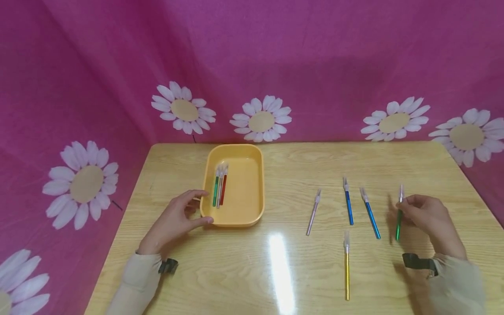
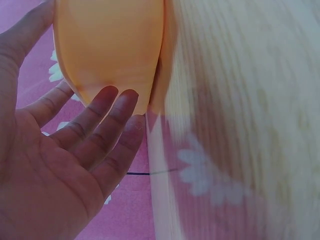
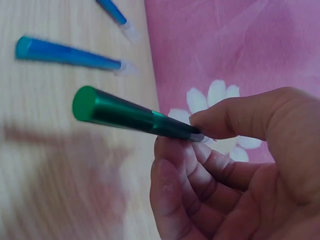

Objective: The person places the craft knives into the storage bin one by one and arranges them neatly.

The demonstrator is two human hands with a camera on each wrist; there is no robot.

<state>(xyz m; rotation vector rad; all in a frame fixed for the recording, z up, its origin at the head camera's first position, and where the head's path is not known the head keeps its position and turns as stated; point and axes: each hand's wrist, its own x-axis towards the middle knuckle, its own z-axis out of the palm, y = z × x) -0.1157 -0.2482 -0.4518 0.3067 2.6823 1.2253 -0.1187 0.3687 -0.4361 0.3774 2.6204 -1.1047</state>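
Near the right edge of the surface, the right hand pinches a green pen between thumb and fingers; it's slim and glossy as metal, flat-ended, pale and clear towards the tip. Over by the far edge, left of middle, the left hand, fingers spread, touches a rounded yellow tray. The surface is light, grained wood, and magenta cloth printed with white daisies hangs behind.

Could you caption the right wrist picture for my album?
A right hand pinches a slim green tool above a wood-grained table, with two blue tools nearby and flowered pink cloth behind.
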